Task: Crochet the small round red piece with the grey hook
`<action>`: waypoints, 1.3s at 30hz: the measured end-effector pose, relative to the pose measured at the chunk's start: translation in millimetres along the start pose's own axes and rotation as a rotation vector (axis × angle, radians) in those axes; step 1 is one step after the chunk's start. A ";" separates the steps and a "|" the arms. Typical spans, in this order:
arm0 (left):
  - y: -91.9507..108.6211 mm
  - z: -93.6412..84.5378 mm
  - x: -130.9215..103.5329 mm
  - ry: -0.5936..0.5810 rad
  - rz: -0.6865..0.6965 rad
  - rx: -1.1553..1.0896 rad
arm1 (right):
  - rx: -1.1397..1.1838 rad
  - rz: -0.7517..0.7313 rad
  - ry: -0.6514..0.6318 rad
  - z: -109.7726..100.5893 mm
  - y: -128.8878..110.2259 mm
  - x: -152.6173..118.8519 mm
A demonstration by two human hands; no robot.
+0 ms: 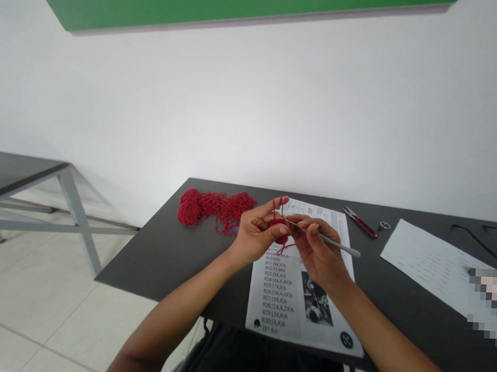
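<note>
My left hand (256, 231) pinches a small round piece of red crochet (278, 231) between thumb and fingers, with red yarn looped over its raised index finger. My right hand (317, 242) is closed around a grey-handled crochet hook (345, 248), whose thin tip meets the top edge of the red piece. A short red strand hangs below the piece. Under both hands lies a printed pattern sheet (278, 287) with rows of text and a dark picture. To the left of my left hand, a red yarn ball (189, 207) sits beside a loose tangle of red yarn (226, 207).
Red-handled snips (361, 222) and a small metal ring (384, 225) lie right of the pattern sheet on the dark table (144, 258). Farther right are another white sheet (427, 267), dark cables and a pixelated patch. A second table (16, 174) stands at left; a white wall rises behind.
</note>
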State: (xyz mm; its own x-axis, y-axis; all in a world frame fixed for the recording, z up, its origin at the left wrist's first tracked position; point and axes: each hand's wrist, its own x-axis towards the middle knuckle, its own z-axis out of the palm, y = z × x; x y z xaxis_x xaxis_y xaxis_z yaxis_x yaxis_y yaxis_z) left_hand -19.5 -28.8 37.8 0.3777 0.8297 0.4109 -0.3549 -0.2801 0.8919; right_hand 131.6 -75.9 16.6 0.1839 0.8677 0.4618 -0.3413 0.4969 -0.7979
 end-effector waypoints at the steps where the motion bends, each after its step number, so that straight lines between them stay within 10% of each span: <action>1: 0.1 -0.8 0.2 -0.003 0.003 0.007 | -0.007 -0.012 -0.008 0.4 0.1 -0.2; 17: -1.5 -8.5 4.9 -0.147 0.007 -0.070 | -0.644 -0.429 -0.194 -8.4 -29.4 -6.4; 31: -10.4 -7.5 5.5 -0.147 0.017 -0.153 | 0.062 0.000 0.108 11.7 -11.7 -11.0; 39: -10.2 -8.0 6.8 -0.161 0.023 -0.148 | 0.075 -0.024 0.095 13.9 -9.3 -12.5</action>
State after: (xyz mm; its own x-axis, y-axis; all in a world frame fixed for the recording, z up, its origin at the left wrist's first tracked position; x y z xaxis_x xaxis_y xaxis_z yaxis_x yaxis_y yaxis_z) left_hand -20.2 -16.5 30.0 0.4959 0.7325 0.4663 -0.4825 -0.2140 0.8493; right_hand 119.6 -91.5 23.7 0.2778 0.8545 0.4389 -0.4033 0.5184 -0.7541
